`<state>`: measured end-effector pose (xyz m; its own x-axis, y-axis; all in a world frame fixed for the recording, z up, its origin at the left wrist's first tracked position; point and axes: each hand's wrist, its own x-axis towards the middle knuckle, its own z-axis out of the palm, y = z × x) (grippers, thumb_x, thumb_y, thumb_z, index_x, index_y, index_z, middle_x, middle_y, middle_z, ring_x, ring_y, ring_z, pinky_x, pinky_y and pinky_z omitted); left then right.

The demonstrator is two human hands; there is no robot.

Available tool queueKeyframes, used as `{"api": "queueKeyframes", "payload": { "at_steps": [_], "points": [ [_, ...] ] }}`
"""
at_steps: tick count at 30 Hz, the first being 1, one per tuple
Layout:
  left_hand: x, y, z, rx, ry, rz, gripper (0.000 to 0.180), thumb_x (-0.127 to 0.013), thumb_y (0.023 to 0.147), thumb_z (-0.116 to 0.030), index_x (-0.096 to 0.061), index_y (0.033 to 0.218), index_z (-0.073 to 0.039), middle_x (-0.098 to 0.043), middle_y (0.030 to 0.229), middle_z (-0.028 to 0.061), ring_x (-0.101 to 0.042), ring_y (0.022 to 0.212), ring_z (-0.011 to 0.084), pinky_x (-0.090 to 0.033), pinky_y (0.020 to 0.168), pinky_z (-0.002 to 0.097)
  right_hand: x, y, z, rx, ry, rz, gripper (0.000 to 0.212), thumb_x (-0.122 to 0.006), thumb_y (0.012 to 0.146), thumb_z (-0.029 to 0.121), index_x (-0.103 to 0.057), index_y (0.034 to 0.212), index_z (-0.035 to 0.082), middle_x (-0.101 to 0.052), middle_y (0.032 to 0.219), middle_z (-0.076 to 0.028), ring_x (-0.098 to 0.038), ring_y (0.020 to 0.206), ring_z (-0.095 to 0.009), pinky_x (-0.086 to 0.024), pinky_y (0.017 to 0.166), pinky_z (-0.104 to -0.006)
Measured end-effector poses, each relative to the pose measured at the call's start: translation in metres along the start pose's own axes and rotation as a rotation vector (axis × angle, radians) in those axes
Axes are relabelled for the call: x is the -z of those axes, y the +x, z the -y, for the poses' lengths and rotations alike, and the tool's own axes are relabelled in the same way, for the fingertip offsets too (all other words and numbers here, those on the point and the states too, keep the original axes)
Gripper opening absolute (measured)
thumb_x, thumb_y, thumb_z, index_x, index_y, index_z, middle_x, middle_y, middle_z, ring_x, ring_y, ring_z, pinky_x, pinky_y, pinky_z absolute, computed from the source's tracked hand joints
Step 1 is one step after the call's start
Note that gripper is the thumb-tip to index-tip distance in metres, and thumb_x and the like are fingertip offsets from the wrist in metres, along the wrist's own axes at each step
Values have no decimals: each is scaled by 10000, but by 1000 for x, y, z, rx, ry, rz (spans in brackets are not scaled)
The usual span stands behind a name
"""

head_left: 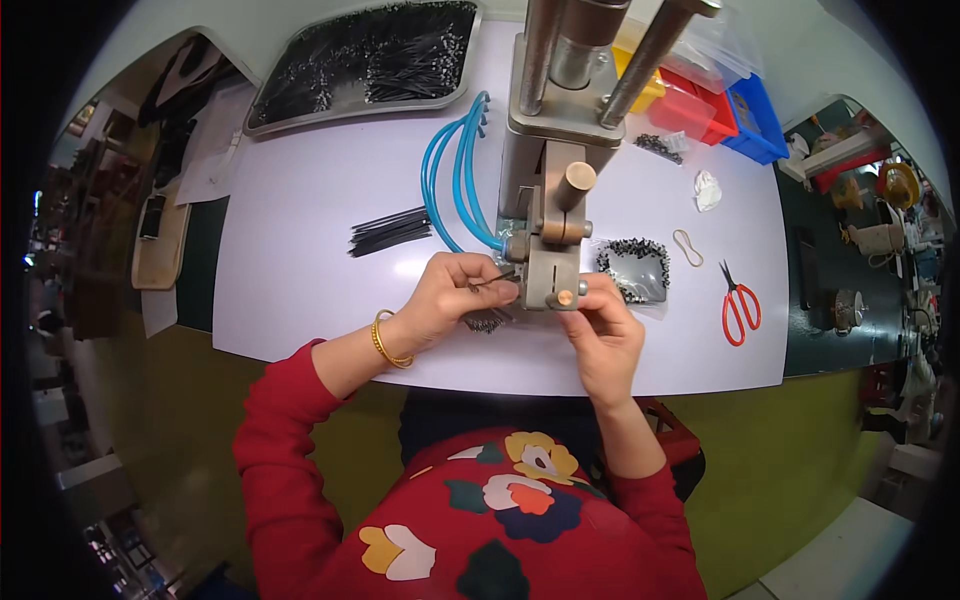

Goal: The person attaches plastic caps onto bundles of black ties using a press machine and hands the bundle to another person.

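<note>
Head view, landmark = press [565,140]. Left hand [455,297] pinches a thin dark piece [498,279] at its lower left. Right hand [605,345] at its lower right, fingers bent; can't tell if gripping. Reads mid-cycle, this piece unfinished. Bundle of black strips [388,231] left of press: done or waiting, unclear. Tray [350,117] behind-left well loaded; small black parts [630,247] right of press suggest more to go.

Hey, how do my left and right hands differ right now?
Your left hand holds thin dark strips, while anything in your right hand is hidden. A gold bracelet circles the left hand's wrist; the right hand's wrist is bare. Both hands are at the press's lower block.
</note>
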<state>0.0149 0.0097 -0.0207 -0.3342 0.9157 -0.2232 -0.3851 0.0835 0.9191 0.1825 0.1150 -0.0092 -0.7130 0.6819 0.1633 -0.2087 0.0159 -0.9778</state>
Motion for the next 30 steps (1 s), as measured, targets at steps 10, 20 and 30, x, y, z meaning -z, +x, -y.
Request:
{"api": "queueKeyframes", "payload": {
  "at_steps": [10, 20, 30],
  "points": [
    [3, 2, 0, 24, 1, 109, 119, -640, 785, -92, -584, 719, -11, -596, 647, 18, -504, 564, 27, -362, 507, 162, -9, 4, -7, -22, 19, 25, 100, -602, 758, -81, -605, 852, -45, -561, 920, -96, -524, 757, -110, -424, 617, -199],
    [-2, 0, 2, -17, 1, 101, 102, -633, 781, -66, -579, 732, 5, -615, 678, 54, -562, 611, 65, -423, 551, 181, -9, 2, -7, -24, -38, 22, 97, -621, 749, -67, -617, 842, -38, -571, 911, -93, -520, 732, -101, -413, 597, -191],
    [-1, 2, 5, -92, 82, 113, 89, -622, 776, -54, -579, 733, 11, -617, 693, 61, -563, 621, 68, -430, 563, 187, -8, 3, -10, -90, 54, 22, 85, -618, 759, -62, -614, 843, -47, -567, 927, -90, -518, 756, -91, -420, 617, -187]
  ]
}}
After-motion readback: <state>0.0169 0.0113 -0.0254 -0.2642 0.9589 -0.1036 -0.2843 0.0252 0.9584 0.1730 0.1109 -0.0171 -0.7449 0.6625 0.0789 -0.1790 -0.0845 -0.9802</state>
